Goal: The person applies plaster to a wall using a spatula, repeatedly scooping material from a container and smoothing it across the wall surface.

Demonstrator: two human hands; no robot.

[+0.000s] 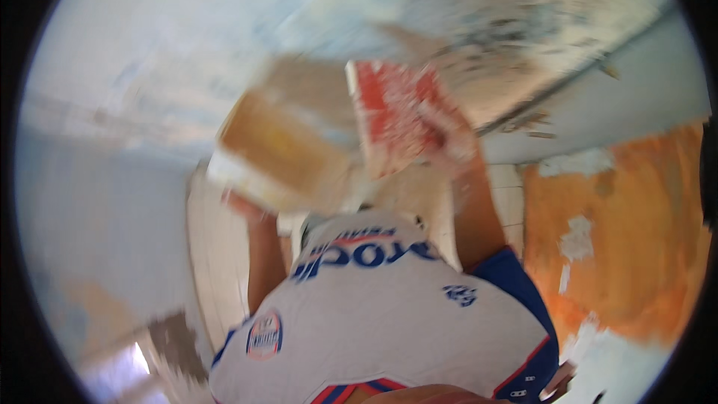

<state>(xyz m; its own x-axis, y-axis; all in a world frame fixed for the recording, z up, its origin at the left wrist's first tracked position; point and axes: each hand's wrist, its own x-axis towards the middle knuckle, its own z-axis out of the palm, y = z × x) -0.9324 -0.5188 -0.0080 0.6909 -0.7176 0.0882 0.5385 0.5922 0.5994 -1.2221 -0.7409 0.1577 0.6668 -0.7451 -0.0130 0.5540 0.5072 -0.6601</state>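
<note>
A red, flat rectangular plastering float (385, 108), streaked with white plaster, is in my right hand (455, 142). My right fingers are closed round its right side, and white smears cover them. To the left, a rectangular tan tray-like thing (280, 142) with a white side is tilted and blurred by motion; its exact kind I cannot make out. My left hand (247, 207) grips it at its lower left, with most of the fingers hidden beneath. The two held things are close together but apart, in front of the patchy wall surface (314, 15).
A pale, stained surface with dark patches (508, 26) spans the upper view. At right is a wall of orange paint (628, 232) with white patches. A bluish wall (105, 209) stands at left. Light floor tiles (217, 254) show below.
</note>
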